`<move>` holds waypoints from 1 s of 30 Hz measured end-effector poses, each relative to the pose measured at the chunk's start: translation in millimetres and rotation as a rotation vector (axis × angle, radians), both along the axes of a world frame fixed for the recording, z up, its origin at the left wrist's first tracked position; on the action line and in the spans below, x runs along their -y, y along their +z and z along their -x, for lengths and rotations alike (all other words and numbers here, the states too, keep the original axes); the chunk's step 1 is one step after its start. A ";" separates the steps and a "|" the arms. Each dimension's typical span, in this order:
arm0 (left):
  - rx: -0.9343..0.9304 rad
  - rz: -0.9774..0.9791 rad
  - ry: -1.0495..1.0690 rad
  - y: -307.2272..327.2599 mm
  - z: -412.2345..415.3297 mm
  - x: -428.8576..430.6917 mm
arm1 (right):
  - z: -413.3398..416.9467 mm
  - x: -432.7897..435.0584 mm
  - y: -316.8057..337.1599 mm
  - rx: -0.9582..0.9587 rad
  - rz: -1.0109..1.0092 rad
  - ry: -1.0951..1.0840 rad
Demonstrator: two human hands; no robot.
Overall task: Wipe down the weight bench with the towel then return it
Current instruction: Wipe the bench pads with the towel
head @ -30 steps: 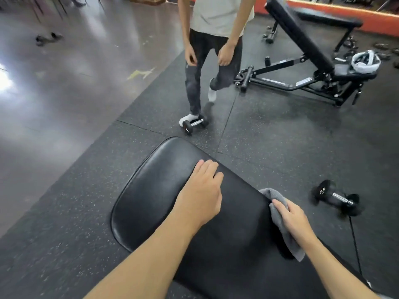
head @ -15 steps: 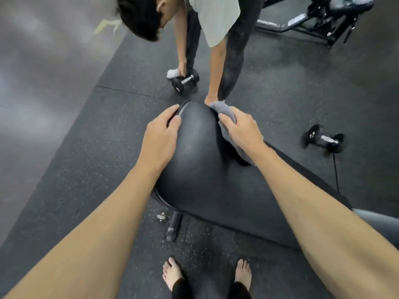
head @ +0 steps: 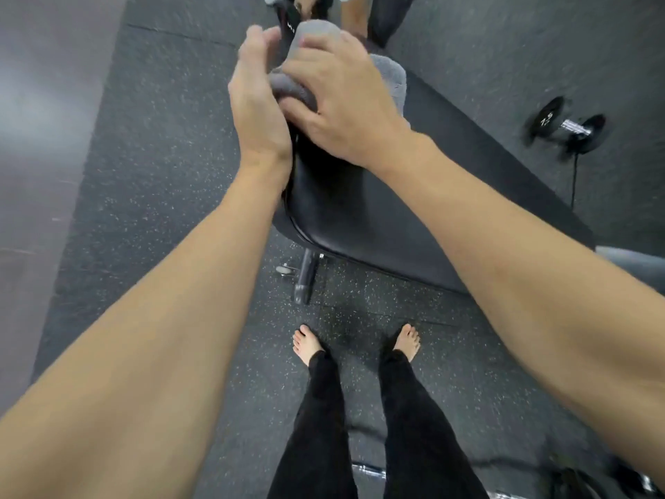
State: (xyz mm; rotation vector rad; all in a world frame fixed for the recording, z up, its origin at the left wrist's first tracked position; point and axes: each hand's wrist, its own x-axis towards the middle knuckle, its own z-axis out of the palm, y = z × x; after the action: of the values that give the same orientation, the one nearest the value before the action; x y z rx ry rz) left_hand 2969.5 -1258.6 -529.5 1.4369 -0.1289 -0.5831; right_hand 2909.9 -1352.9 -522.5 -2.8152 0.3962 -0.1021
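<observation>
The black padded weight bench (head: pixel 360 217) slopes away in front of me, its far end under my hands. A grey towel (head: pixel 387 72) is bunched over that far end. My right hand (head: pixel 345 99) presses on the towel with fingers curled over it. My left hand (head: pixel 257 99) is edge-on against the bench's left side, fingers straight, touching the towel's left fold. Most of the bench's top end is hidden by my hands and the towel.
Another person's legs and hand (head: pixel 356 12) stand just beyond the bench end. A black dumbbell (head: pixel 565 126) lies on the rubber floor at right. The bench's foot bar (head: pixel 306 279) and my bare feet (head: pixel 306 343) are below. Smooth grey floor runs along the left.
My head has tilted further down. Both hands moved to the bench's far end; the right hand pushed the towel up over the tip, and the left hand closed in beside it.
</observation>
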 end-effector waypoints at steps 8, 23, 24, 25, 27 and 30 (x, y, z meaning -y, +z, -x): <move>0.502 -0.474 -0.498 29.0 -42.7 13.7 | 61.8 -79.1 -19.3 0.267 -0.026 0.029; 1.526 -0.831 -1.020 -7.2 20.9 32.7 | 186.1 -85.9 -112.9 0.612 0.157 0.096; 1.582 -0.852 -1.015 -11.0 24.3 29.0 | 207.1 -78.6 -125.1 0.587 0.198 0.086; 1.615 -0.857 -1.008 -14.0 26.3 26.6 | 228.4 -70.6 -137.2 0.560 0.230 0.075; 1.644 -0.869 -0.995 -17.2 28.1 25.5 | 262.9 -59.7 -158.8 0.510 0.246 0.021; 1.701 -0.896 -1.010 -20.3 38.3 21.8 | 290.8 -61.4 -181.5 0.489 0.177 -0.157</move>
State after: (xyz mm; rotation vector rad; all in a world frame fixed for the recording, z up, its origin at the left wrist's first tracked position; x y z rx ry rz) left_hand 2931.2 -1280.4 -549.7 2.3435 -2.2485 0.0400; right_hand 2619.0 -1291.5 -704.0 -2.7889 0.5049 -0.8756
